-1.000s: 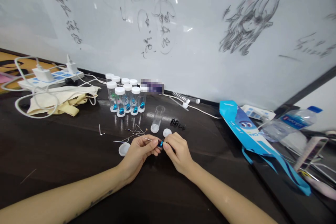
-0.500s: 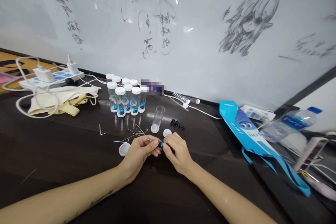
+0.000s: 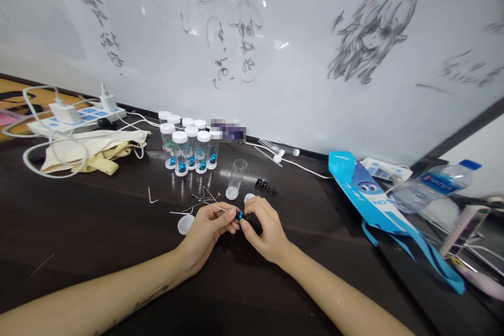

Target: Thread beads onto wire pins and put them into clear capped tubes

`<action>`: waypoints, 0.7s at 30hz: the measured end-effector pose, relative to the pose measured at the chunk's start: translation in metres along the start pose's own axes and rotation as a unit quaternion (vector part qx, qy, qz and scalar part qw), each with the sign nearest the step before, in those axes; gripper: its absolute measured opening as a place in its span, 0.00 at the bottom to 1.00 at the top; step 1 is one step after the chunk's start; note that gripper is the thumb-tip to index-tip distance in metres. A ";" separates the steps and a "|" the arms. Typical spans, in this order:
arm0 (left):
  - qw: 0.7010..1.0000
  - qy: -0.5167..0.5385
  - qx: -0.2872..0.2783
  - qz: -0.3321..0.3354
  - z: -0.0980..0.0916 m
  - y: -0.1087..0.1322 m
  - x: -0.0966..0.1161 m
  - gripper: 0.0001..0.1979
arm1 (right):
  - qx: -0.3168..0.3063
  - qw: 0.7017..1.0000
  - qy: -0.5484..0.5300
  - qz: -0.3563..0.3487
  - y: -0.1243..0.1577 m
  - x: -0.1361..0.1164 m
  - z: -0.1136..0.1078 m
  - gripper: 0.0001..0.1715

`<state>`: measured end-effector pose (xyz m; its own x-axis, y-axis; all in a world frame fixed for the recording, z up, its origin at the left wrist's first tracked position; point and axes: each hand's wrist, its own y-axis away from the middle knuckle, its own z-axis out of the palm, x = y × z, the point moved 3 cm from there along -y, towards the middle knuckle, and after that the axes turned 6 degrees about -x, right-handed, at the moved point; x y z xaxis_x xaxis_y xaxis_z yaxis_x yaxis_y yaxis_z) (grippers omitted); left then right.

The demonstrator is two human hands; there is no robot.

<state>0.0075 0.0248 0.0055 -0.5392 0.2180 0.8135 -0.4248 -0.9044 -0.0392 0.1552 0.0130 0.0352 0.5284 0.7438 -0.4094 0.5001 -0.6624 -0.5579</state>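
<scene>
Low over the dark table, my left hand (image 3: 210, 226) pinches a small shiny blue metal part (image 3: 240, 216) between thumb and fingers. A thin metal rod (image 3: 216, 207) sticks out from this grip toward the upper left. The thumb and bent forefinger of my right hand (image 3: 270, 228) close on the part's other end, where a dark bit shows between them. A white cap (image 3: 186, 224) lies beside my left hand. Partly hidden behind my right hand is another white cap (image 3: 249, 198). Thin wires with small tips (image 3: 205, 199) lie just beyond my left hand.
An uncapped clear tube (image 3: 237, 176) stands ahead, near several small black pieces (image 3: 266, 186). White-capped tubes (image 3: 180, 153) with blue parts stand behind. An L-shaped key (image 3: 150, 197) lies left. A cloth bag (image 3: 82, 152), power strip (image 3: 84, 115), blue packaging (image 3: 366, 199) and bottle (image 3: 441, 184) flank them.
My right fingers have shifted slightly and opened a small gap, showing more of the dark bit at the blue part's end. My left hand has stayed nearly still.
</scene>
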 end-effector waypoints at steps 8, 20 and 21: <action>1.000 -0.009 -0.009 -0.004 0.002 0.001 0.000 0.08 | -0.029 0.999 0.028 0.017 0.000 0.005 0.002 0.20; 1.000 0.007 -0.006 -0.003 0.001 0.000 0.000 0.07 | -0.003 1.000 -0.008 -0.001 0.000 0.000 0.000 0.01; 1.000 0.005 -0.007 -0.004 0.001 0.000 0.000 0.07 | -0.007 1.000 -0.005 -0.002 0.000 0.000 0.000 0.02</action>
<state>0.0085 0.0246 0.0061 -0.5439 0.2287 0.8074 -0.4395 -0.8973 -0.0418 0.1552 0.0132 0.0346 0.5199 0.7467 -0.4149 0.5117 -0.6611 -0.5487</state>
